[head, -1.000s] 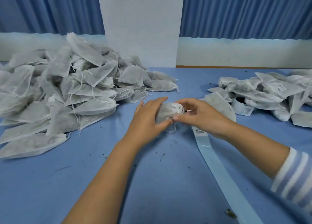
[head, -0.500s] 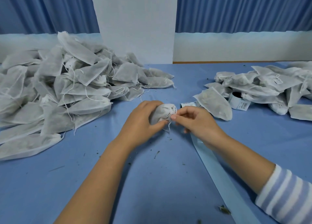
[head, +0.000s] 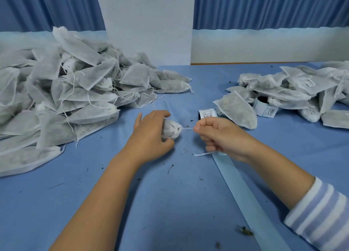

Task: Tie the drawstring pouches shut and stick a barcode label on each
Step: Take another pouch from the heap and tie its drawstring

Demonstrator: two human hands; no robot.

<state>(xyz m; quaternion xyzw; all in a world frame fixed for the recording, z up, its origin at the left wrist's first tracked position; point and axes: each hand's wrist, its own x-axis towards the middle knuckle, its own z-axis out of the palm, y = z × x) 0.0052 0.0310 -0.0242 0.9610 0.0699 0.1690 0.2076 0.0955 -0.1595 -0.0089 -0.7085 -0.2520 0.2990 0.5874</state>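
**Pouch run: one in hand, mouth cinched, most of the batch to go**

Blue table (head: 94, 203): the work is split into two heaps.

Left heap (head: 66, 92): pouches lying flat, mouths slack, strings trailing loose. I judge these untied and unlabelled. It is by far the larger share.

Right heap (head: 294, 92): pouches bunched at the neck, one showing a barcode label (head: 308, 82). I take this as the finished lot. I cannot confirm a label on every one, as most faces are turned away.

Backing strip (head: 245, 194): runs from under my right hand towards the near edge, bare of labels where it shows.

Left hand (head: 151, 135): fingers and thumb curled round the current pouch (head: 171, 128), holding it on the table between the heaps.

Right hand (head: 221, 135): thumb and forefinger pinch the drawstring (head: 187, 128), other fingers curled in.

Label roll (head: 264, 107) sits against the right heap. A second roll (head: 207, 113) lies just beyond my right hand, barcode up.

The drawstring is taut from the pouch mouth to the pinch. Its free end trails out below the hand onto the cloth. The mouth is gathered tight.

Status: this pouch is drawn closed. No knot is visible yet, and there is no label on the side I can see. Left to do: knot it, label it, pass it to the right heap, then work through the left heap.
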